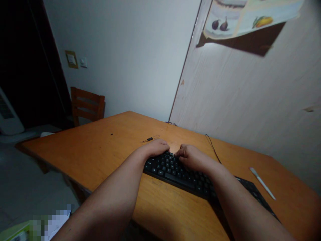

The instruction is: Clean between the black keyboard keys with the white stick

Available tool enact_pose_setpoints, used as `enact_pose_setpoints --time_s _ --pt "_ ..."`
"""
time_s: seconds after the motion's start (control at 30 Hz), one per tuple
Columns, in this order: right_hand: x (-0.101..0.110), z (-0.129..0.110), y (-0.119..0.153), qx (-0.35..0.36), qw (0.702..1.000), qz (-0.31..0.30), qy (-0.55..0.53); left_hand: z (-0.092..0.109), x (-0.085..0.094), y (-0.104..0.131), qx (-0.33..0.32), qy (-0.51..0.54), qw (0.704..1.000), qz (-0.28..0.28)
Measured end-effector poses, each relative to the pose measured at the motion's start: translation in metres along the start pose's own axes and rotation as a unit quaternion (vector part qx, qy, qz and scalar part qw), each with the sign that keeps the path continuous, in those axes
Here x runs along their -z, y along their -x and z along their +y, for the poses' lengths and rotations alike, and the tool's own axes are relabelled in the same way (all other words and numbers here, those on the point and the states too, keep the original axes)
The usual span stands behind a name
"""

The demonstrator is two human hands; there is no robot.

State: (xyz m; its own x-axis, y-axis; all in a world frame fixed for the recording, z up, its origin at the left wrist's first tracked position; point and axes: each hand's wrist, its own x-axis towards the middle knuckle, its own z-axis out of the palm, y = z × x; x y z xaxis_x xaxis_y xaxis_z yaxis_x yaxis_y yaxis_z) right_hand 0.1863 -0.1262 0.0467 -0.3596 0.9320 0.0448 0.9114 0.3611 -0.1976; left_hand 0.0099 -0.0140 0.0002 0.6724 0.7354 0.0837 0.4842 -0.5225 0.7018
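A black keyboard (175, 179) lies at an angle on the wooden table (87, 150), its cable running back toward the wall. At its far left corner rests my left hand (156, 147), fingers over the back edge and the tips partly hidden. My right hand (189, 156) is at the back edge, right of the left hand, with the index finger pointing at the top row and the other fingers curled. Whether anything small is between the fingers of either hand cannot be made out. My right forearm crosses over the keyboard's right part.
A small black object with thin wires (150, 138) lies behind my left hand. A white brush (263, 184) is on the right. A wooden chair (87, 106) stands beyond the table's left side. The wall (120, 60) borders the back.
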Motion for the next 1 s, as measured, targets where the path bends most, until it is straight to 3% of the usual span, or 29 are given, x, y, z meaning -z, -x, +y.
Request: enact_pose_setpoints --time_s 0.23,0.5,0.73,1.0 --pt "0.005 0.006 0.002 -0.038 0.999 -0.026 0.013 -0.004 -0.002 -0.001 0.009 0.003 1.000 0.000" --pt "0.000 -0.005 0.000 0.007 0.999 0.023 0.037 -0.001 0.000 0.000 -0.004 0.006 1.000 -0.006" --pt "0.004 -0.003 0.000 -0.017 0.999 -0.004 0.044 -0.001 0.000 0.000 -0.007 -0.007 1.000 -0.003" --pt "0.025 0.020 0.015 -0.073 0.994 0.074 0.025 0.008 0.001 0.005 -0.041 -0.078 0.996 -0.007"
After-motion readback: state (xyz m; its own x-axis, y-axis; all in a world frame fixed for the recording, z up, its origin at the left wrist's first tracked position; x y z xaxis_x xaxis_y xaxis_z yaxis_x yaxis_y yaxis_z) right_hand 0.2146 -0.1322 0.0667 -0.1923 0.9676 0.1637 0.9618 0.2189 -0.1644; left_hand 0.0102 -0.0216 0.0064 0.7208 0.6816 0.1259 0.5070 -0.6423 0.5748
